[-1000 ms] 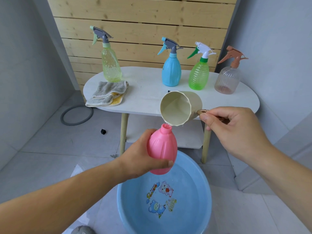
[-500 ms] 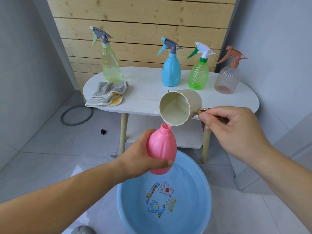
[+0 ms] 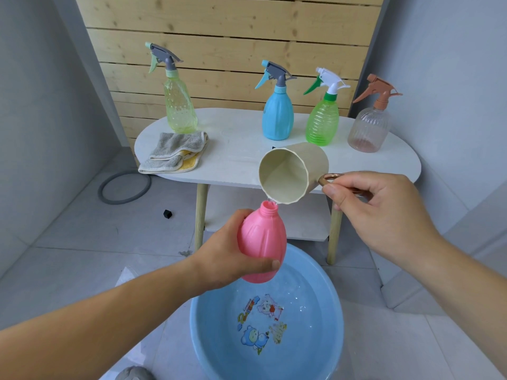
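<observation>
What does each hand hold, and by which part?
The left hand grips the pink plastic bottle round its lower body; the right hand pinches the beige plastic cup by its copper-coloured handle.

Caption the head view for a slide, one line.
Right hand tips a beige cup by its handle over an uncapped pink bottle held by the left hand above a blue basin.

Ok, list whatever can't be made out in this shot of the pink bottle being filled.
All in the head view:
- Water level inside the pink bottle: hidden by its opaque wall.
- Handle of the beige cup: mostly covered by the right hand.
- Near rim of the blue basin: cut off by the bottom edge.
- Grey object: cut off by the bottom edge, so it can't be identified.
- Small black thing on the floor: too small to tell.
</observation>
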A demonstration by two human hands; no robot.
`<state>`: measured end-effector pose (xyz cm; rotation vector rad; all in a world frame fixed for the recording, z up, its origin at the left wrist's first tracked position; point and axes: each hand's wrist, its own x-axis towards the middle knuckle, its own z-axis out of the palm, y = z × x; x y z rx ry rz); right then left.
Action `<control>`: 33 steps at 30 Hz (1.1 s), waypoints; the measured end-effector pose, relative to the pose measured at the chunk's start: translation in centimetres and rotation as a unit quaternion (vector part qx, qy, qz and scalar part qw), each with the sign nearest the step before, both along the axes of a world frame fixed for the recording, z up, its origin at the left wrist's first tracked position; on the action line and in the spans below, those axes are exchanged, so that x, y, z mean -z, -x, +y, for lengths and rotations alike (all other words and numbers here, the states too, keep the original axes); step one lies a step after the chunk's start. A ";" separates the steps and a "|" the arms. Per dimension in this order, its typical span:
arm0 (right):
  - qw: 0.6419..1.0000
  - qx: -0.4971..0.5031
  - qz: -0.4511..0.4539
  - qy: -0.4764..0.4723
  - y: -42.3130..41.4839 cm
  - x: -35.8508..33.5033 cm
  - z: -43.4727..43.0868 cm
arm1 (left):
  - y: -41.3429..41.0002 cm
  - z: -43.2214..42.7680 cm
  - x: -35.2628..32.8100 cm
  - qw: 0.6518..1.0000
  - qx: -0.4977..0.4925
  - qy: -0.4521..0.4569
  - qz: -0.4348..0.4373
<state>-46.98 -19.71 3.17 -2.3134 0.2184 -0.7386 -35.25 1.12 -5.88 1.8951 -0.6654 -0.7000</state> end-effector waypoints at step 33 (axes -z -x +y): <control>0.996 0.010 -0.040 0.083 -0.1 0.5 -0.3 | 0.0 0.0 0.2 1.000 -0.002 0.001 0.003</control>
